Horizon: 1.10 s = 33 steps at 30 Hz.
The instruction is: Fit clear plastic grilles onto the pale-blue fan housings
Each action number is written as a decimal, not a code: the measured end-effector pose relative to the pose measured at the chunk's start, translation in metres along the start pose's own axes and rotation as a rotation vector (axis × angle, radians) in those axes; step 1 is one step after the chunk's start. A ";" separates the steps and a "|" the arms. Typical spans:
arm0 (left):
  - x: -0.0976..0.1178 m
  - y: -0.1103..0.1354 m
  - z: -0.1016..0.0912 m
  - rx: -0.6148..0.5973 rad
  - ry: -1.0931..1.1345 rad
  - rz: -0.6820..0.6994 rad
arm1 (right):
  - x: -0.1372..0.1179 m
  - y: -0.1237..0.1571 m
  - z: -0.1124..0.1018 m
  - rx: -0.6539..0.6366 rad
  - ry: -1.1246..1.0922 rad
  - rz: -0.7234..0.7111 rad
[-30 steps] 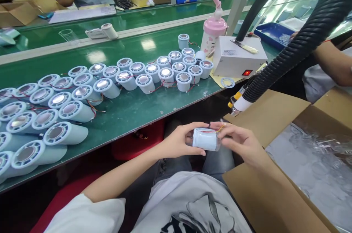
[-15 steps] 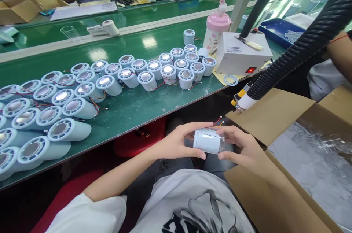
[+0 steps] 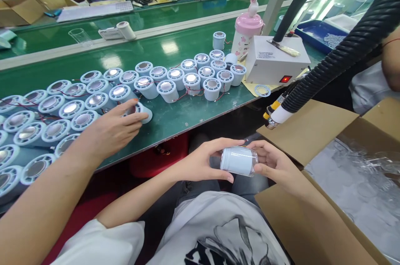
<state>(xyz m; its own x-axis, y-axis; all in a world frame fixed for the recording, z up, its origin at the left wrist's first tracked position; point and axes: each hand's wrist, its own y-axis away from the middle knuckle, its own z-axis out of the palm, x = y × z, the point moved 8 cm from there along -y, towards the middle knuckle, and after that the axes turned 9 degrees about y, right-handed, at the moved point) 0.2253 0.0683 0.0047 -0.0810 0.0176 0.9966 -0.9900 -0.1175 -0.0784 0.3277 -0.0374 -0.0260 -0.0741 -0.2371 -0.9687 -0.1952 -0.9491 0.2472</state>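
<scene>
Over my lap I hold a pale blue-white cylinder (image 3: 237,161) on its side between both hands. My left hand (image 3: 203,163) grips its left end with thumb below and fingers above. My right hand (image 3: 275,165) wraps round its right end, where a clear plastic cover shows. Another person's bare arm reaches in from the lower left; that hand (image 3: 109,131) rests on one lying cylinder (image 3: 142,111) on the green table (image 3: 175,119).
Several like cylinders with metal faces and red wires (image 3: 168,90) cover the table's left and middle. A white box with a red switch (image 3: 275,63), a pink bottle (image 3: 246,31) and a black ribbed hose (image 3: 337,56) stand at right. An open cardboard box (image 3: 312,131) lies beside my right hand. Other people work across the belt.
Another person's arm has come in from the lower left and landed on a cylinder on the table. The red and yellow wires above my cylinder no longer show.
</scene>
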 end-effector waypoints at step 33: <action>0.005 0.001 0.005 -0.008 -0.024 0.053 | 0.037 0.005 0.035 -0.187 -0.379 0.510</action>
<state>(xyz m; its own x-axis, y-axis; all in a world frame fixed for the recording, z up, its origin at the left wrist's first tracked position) 0.2244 0.0628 0.0097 -0.1307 -0.0125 0.9913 -0.9853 -0.1097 -0.1313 0.2895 -0.0433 -0.0598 -0.4577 -0.6093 -0.6475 0.1255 -0.7652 0.6314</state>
